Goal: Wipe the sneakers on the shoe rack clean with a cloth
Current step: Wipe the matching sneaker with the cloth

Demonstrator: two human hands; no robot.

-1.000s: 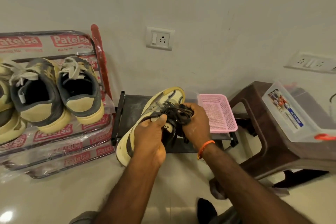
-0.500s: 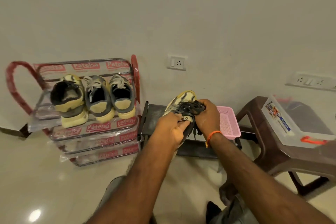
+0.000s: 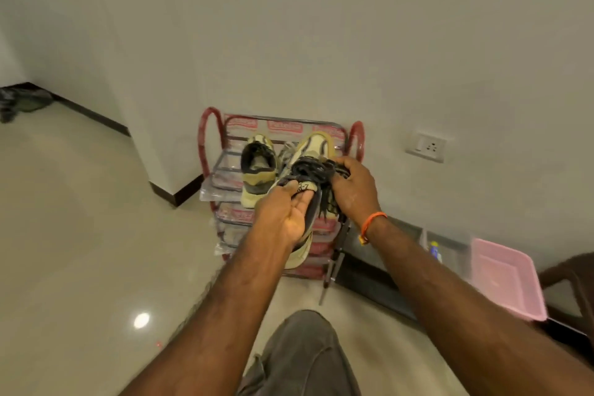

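- The left hand (image 3: 283, 219) grips the cream and grey lace-up sneaker (image 3: 313, 151) at its tongue, thumb curled over the printed label.
- The right hand (image 3: 352, 188) has its fingers curled round a bunch of black laces (image 3: 313, 169) on that sneaker; whether a cloth is among them cannot be told.
- The sneaker is held toe away, in front of the red-framed wire shoe rack (image 3: 213, 128).
- A second cream and dark sneaker (image 3: 257, 177) stands on the rack's top shelf, towards its left edge.
- A pink plastic basket (image 3: 504, 280) sits on a low dark shelf (image 3: 379, 262) right of the rack.
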